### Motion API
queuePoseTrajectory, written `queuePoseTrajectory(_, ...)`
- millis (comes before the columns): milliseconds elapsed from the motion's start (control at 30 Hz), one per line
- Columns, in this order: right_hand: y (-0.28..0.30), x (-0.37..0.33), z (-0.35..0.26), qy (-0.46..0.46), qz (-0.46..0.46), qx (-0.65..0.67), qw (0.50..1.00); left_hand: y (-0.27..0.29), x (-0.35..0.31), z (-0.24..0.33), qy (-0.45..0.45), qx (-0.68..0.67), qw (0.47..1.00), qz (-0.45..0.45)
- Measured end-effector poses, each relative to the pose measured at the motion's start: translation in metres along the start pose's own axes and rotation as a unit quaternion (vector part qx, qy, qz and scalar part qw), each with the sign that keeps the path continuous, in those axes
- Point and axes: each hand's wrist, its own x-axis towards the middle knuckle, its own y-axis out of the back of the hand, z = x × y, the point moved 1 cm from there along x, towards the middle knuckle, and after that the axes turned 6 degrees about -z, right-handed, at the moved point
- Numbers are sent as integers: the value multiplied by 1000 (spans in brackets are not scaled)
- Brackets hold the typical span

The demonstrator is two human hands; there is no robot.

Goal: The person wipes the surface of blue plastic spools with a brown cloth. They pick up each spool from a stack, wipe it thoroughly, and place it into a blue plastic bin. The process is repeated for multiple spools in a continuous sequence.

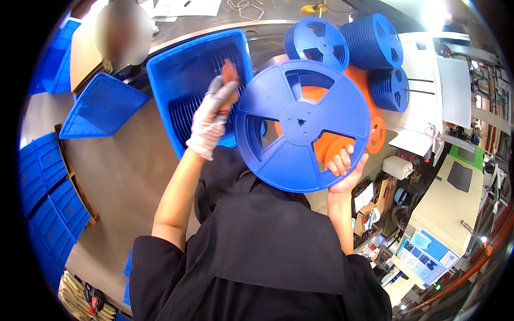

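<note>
My right hand (345, 168) grips a large blue plastic reel (284, 155) at its lower right. The fingers pass through one of its windows and over the rim. The reel's broad face is turned up, with a small hub hole in the middle. In a partly gloved left hand (210, 120), held left of the reel, the closed fingers have a blurred reddish-brown piece (229, 71) at their tips; its kind is unclear. Beneath that hand a blue bin (160, 101) contains several dark-blue reels (184, 115) standing on edge. Orange parts (313, 93) show through the held reel's windows.
Stacked blue reels (372, 43) and another blue reel (316, 40) stand beyond the held one. An orange ring (376, 135) is at their right. Leftward are a tilted blue bin (101, 107) and stacked blue crates (53, 187). Another person, blurred, is at the upper left.
</note>
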Motion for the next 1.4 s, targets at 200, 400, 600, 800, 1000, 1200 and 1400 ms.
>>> queuePoseTrajectory(200, -20, 5, 46, -86, -52, 13, 995, -99, -13, 59, -226, 375, 878, -195)
queuePoseTrajectory(400, -33, 1, 59, -93, -34, -31, 995, -77, -42, 23, -168, 256, 919, -247)
queuePoseTrajectory(600, -23, -3, 52, -50, -3, 1, 999, 14, -80, -32, -147, 379, 881, -241)
queuePoseTrajectory(800, -32, 17, 47, -53, 3, 21, 998, 24, -83, 28, -205, 386, 820, -370)
queuePoseTrajectory(1000, -67, 43, 43, -88, -10, 38, 995, 19, -85, 36, -243, 437, 783, -369)
queuePoseTrajectory(1200, -100, 63, 40, -100, 57, -223, 968, 17, -93, 31, -194, 409, 814, -365)
queuePoseTrajectory(1400, -73, 56, 14, -50, 106, -352, 929, 32, -109, 29, 196, -313, 928, -43)
